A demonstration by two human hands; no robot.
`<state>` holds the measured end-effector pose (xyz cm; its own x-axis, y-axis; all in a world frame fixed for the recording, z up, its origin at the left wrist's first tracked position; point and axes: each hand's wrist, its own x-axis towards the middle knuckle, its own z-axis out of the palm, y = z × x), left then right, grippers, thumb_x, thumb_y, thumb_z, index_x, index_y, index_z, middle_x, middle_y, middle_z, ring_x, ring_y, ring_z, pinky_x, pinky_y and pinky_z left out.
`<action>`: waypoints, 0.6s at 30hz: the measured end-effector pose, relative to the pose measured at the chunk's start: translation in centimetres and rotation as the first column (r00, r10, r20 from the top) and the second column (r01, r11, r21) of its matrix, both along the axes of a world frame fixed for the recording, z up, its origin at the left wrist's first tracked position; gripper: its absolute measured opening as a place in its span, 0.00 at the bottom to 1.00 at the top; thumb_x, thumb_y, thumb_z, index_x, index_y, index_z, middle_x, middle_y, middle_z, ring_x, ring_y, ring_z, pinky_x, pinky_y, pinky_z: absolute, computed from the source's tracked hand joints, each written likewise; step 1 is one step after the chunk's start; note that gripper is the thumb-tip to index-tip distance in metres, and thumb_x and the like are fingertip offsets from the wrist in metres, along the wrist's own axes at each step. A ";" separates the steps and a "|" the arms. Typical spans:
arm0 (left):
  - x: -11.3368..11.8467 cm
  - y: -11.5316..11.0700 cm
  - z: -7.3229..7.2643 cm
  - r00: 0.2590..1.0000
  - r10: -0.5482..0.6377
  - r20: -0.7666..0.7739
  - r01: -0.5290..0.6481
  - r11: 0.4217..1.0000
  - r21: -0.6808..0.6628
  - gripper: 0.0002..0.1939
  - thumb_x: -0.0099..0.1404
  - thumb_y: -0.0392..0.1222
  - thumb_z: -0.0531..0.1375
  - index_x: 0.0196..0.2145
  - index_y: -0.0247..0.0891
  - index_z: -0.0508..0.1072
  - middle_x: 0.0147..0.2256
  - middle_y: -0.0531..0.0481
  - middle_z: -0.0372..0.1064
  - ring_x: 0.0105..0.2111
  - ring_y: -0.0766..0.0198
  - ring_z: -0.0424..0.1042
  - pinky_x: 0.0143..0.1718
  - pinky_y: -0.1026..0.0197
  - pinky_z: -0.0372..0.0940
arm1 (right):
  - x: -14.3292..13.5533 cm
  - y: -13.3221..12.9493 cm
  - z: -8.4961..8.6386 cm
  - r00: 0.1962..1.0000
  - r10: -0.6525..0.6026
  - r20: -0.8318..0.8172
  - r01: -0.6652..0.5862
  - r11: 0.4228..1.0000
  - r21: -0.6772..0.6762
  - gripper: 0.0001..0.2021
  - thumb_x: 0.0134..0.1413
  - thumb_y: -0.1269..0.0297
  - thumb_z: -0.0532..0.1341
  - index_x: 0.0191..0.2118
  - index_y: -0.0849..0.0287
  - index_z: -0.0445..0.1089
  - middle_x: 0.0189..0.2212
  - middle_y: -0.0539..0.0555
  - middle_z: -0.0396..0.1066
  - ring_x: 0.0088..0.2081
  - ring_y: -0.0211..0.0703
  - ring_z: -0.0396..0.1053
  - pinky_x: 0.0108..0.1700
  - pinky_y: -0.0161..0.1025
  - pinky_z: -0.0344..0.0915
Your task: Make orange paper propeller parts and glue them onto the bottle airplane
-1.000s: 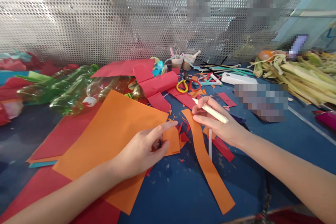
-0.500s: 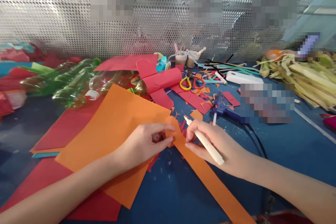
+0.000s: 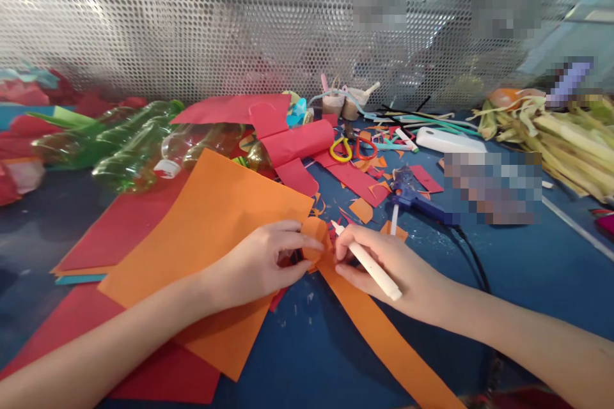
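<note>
My left hand (image 3: 268,262) pinches the far end of a long orange paper strip (image 3: 378,332), where a rounded orange piece (image 3: 314,230) stands up at the fingertips. A cream-white marker (image 3: 371,268) lies across my right hand (image 3: 393,262), gripped between thumb and fingers with its tip pointing up and left. The fingertips of that hand are at the strip's right edge; whether they also grip it I cannot tell. The strip runs down toward the lower right of the view. Beneath my left forearm lies a large orange sheet (image 3: 201,236) on top of red sheets (image 3: 115,230).
Behind the hands lie a red paper roll (image 3: 300,144), scissors with yellow and red handles (image 3: 340,150) and paper scraps. A blue glue gun (image 3: 422,201) with its cable lies to the right. Green plastic bottles (image 3: 134,150) and dried husks (image 3: 566,137) flank the blue table (image 3: 307,358).
My right hand and the marker have shifted slightly left, closer to my left hand. The orange strip's end has turned a little, its rounded piece now more upright. The camera view has moved slightly.
</note>
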<state>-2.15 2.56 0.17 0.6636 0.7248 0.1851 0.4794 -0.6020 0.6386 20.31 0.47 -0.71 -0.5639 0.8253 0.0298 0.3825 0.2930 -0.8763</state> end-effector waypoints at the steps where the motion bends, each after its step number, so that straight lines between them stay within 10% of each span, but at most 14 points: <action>1: -0.1 0.0 0.0 1.000 -0.005 0.001 0.005 1.000 -0.006 0.10 0.61 0.33 0.58 0.39 0.40 0.77 0.25 0.57 0.55 0.20 0.72 0.58 0.22 0.68 0.57 | -0.1 -0.1 0.0 1.000 0.000 0.000 0.000 1.000 -0.011 0.06 0.57 0.71 0.58 0.35 0.53 0.59 0.30 0.44 0.64 0.27 0.32 0.62 0.30 0.30 0.59; 18: -0.4 0.3 0.6 0.994 -0.065 -0.089 0.057 0.994 -0.090 0.15 0.60 0.34 0.61 0.46 0.40 0.76 0.27 0.57 0.54 0.23 0.70 0.59 0.23 0.69 0.57 | -1.1 -0.8 0.4 0.998 0.009 0.062 -0.021 0.982 0.188 0.07 0.56 0.74 0.58 0.33 0.55 0.60 0.30 0.45 0.66 0.31 0.32 0.64 0.34 0.30 0.60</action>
<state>-2.54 2.85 0.76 0.7185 0.6930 0.0593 0.5021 -0.5757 0.6453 19.25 -0.34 -0.34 -0.5816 0.7996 0.1497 0.4273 0.4569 -0.7802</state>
